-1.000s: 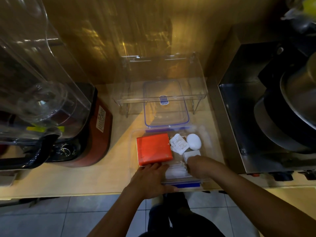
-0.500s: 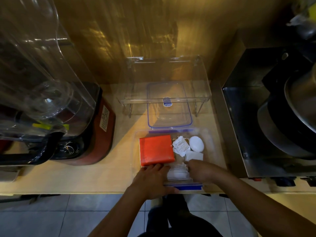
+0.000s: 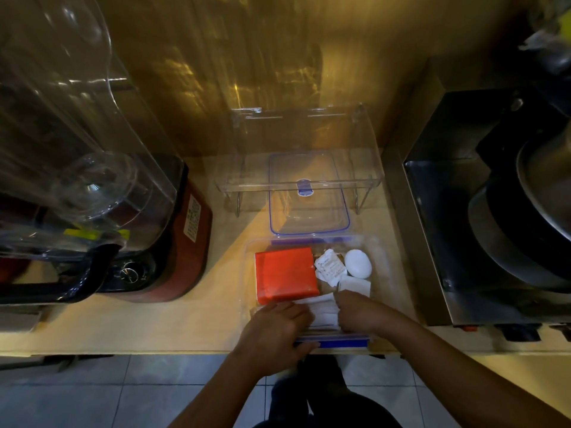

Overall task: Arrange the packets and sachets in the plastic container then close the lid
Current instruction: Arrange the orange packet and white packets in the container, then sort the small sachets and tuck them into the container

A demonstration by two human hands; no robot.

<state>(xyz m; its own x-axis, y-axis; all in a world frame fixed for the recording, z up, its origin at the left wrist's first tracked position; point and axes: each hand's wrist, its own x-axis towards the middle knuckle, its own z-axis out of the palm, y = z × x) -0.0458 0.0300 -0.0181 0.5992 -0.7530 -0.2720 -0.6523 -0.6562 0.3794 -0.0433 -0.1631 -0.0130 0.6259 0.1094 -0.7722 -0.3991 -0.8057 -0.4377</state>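
my left hand (image 3: 275, 332) and right hand (image 3: 358, 313) are curled onto the white sachets (image 3: 323, 310) at the near end of the open container (image 3: 380, 257) on the tabletop (image 3: 185, 319); orange packet (image 3: 285, 274) inside, lid (image 3: 309, 196) just behind.

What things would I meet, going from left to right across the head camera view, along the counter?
Blender with red base → orange packet in the clear plastic container → crumpled white sachet → white oval object → steel appliance holding dark pans.
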